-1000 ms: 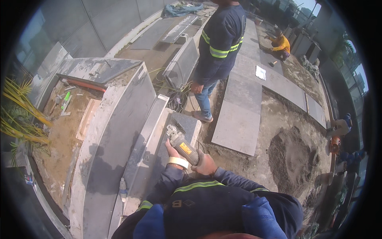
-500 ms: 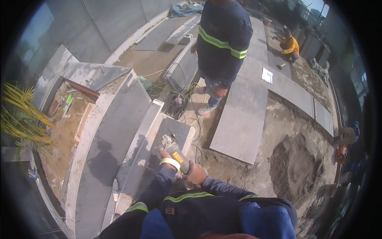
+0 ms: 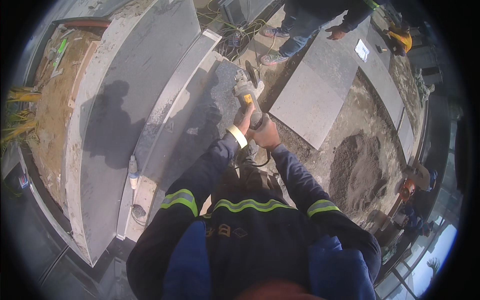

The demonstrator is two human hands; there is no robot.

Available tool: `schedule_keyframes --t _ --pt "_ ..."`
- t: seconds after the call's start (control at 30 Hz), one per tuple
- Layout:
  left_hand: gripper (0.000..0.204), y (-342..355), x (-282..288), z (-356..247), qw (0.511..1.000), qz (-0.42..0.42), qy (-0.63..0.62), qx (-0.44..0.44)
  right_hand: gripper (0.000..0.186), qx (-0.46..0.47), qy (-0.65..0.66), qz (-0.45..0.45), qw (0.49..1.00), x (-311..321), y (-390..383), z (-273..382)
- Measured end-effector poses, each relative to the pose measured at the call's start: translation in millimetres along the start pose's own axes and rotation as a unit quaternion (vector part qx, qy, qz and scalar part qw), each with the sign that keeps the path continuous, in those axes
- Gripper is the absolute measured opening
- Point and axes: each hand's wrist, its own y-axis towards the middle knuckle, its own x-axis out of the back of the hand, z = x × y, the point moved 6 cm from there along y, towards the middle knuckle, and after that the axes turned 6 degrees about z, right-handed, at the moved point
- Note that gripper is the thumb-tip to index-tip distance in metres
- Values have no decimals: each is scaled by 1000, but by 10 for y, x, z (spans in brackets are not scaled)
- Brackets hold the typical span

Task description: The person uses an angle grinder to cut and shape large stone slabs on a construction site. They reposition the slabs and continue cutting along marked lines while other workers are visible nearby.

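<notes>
Both arms stretch forward from six o'clock. The left hand (image 3: 243, 120) is closed around the middle of the grinder (image 3: 245, 95), and the right hand (image 3: 266, 134) is closed around its rear end. A pale ring (image 3: 237, 136) sits on the left wrist. Below the right hand bends a dark cord (image 3: 262, 164).

At one o'clock a co-worker (image 3: 295, 37) stands near the disc (image 3: 251, 74). The pavers (image 3: 309, 102) lie at two o'clock, the sand (image 3: 356, 167) at three.

The grinder is at twelve o'clock, its head toward eleven. Its body is grey and dusty, with a yellow label; the disc is dark and seen aslant. Whether it touches the slab (image 3: 226, 82), I cannot tell.
</notes>
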Motion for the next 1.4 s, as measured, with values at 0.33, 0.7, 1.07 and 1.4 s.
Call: schedule_keyframes --t 0.33,0.7,1.07,1.4 --pt "63 1224 1233 208 995 -74 61 -4 59 -28 -39 -10 999 -901 1308 -132" --pt "78 2001 1595 151 992 -52 115 2 59 -37 10 -18 999 -1066 2062 -24" --pt "82 1875 1649 101 988 -92 125 23 63 -37 7 -22 999 -1149 2060 43" --pt "90 1866 1641 71 985 -97 138 37 72 -54 -2 0 999 -1178 2105 -5"
